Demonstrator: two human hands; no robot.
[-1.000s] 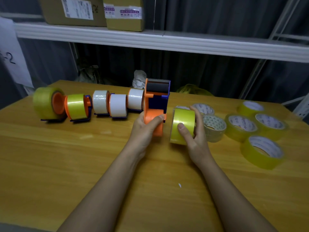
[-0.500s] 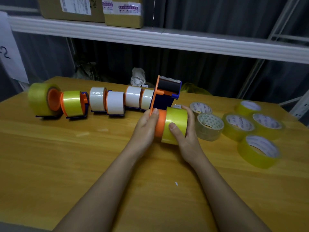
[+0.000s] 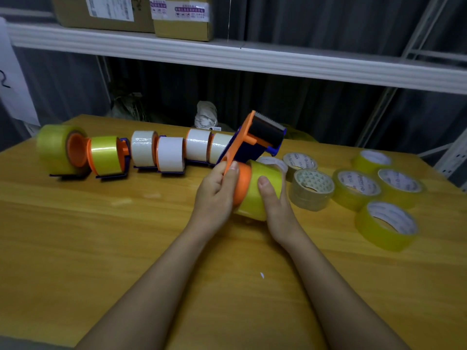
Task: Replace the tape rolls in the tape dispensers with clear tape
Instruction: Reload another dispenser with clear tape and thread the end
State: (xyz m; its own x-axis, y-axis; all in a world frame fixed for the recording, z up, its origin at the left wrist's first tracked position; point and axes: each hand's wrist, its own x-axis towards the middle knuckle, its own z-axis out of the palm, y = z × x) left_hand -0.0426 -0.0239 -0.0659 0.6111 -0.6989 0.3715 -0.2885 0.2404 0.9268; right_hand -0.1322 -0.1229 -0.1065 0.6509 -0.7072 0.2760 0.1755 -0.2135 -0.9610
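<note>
Hidden or cut off:
- Orange hub (image 3: 243, 184): mostly covered by the left hand (image 3: 214, 195) and the yellow-tinted roll (image 3: 262, 192).
- Right hand (image 3: 274, 200): fingers out of sight behind that roll; only the thumb shows.
- Flat roll (image 3: 274, 163) at 1 o'clock of it: largely hidden.
- 2 cardboard boxes (image 3: 106, 13) on the shelf (image 3: 252, 56): tops cropped at 12 o'clock; label print too blurred to read.
- Paper sheet (image 3: 12, 79): cropped at 9 o'clock.
- Desk (image 3: 126, 248): near edge cropped.

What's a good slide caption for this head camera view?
Left hand steadies a tilted orange dispenser while the right hand holds a yellowish tape roll against its hub.
</note>
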